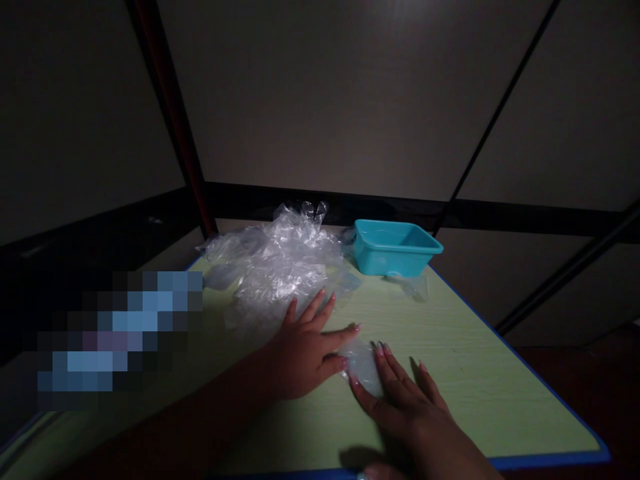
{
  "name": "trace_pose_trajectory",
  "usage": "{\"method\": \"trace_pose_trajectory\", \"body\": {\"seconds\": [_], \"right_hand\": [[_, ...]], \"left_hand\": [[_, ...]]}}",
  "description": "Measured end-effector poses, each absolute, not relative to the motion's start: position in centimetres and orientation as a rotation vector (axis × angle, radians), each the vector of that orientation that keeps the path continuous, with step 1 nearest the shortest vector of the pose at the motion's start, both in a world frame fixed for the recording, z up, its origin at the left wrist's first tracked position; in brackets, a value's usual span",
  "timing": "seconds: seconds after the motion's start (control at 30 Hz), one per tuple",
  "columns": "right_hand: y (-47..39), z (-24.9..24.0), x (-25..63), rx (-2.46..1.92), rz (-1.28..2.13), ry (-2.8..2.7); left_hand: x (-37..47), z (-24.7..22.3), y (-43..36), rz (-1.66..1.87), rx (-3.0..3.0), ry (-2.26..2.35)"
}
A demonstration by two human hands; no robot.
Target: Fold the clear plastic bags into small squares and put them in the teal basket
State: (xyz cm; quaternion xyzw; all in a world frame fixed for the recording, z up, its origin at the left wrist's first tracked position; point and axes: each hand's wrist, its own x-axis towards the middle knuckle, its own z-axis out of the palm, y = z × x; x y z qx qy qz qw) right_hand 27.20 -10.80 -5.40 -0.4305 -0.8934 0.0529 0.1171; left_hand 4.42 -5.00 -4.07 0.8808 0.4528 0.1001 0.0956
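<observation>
A small clear plastic bag (364,365) lies flat on the table between my two hands. My left hand (307,350) is spread out, with its thumb and index finger at the bag's left edge and the other fingers reaching toward a heap of crumpled clear plastic bags (285,260). On the bag's right side rests my right hand (407,400), its fingers stretched out and the fingertips touching the plastic. Neither hand grips anything. Part of the bag is covered by the fingers.
Behind and to the right stands a turquoise plastic basin (395,257), with another clear bag (417,288) lying in front of it. The pale green table (480,373) has a blue edge. Dark wall panels (320,100) rise behind it. A blurred-out patch covers the left side.
</observation>
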Motion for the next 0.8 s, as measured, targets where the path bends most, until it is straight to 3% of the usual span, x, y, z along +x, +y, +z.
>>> {"method": "trace_pose_trajectory", "body": {"seconds": [0.13, 0.3, 0.47, 0.8], "right_hand": [[-10.3, -4.0, 28.0, -1.171, 0.361, -2.701], [-10.0, -3.8, 28.5, -1.182, 0.368, -2.474], [-8.4, -5.1, 29.1, -1.426, 0.234, -1.996], [-7.6, -5.8, 26.7, -1.735, 0.018, -2.025]], "left_hand": [[4.6, -4.1, -4.9, 0.295, 2.635, 1.293], [4.5, -4.0, -4.9, 0.245, 2.618, 1.289], [4.6, -3.7, -5.0, 0.231, 2.633, 1.287], [4.9, -3.8, -5.2, 0.251, 2.667, 1.221]]}}
